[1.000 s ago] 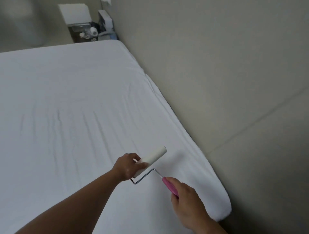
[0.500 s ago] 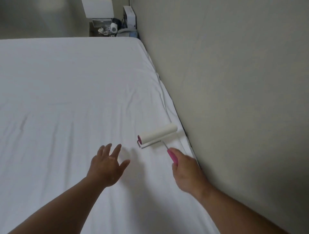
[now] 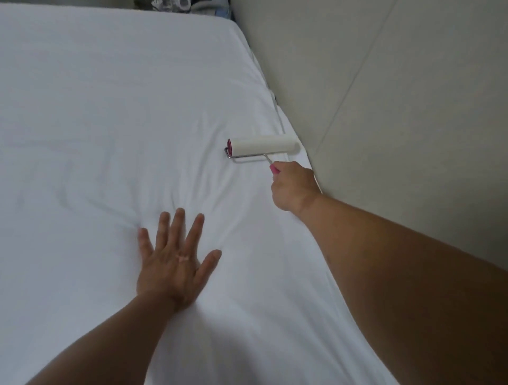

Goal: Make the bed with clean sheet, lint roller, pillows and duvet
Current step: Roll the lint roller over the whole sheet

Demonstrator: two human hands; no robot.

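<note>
One creased white sheet (image 3: pixel 96 123), beige wall (image 3: pixel 398 110) alongside, lint roller (image 3: pixel 264 145) near it

Beige wall (image 3: pixel 398 123) right, diagonal seam (image 3: pixel 353 82) across it; blurred clutter (image 3: pixel 176 3) at far corner.

The left hand (image 3: pixel 176 263) lies flat, palm down, on the sheet (image 3: pixel 96 110). Its fingers (image 3: pixel 179 224) are straight and spread, and the thumb points out to the right. The bare left forearm comes up from the lower left corner of the view. The right hand (image 3: pixel 292 187) is farther forward, near the right edge of the bed. Its fingers are curled round the pink handle of the lint roller (image 3: pixel 264 145), with the back of the hand towards the camera. The bare right arm is stretched out from the lower right.
</note>
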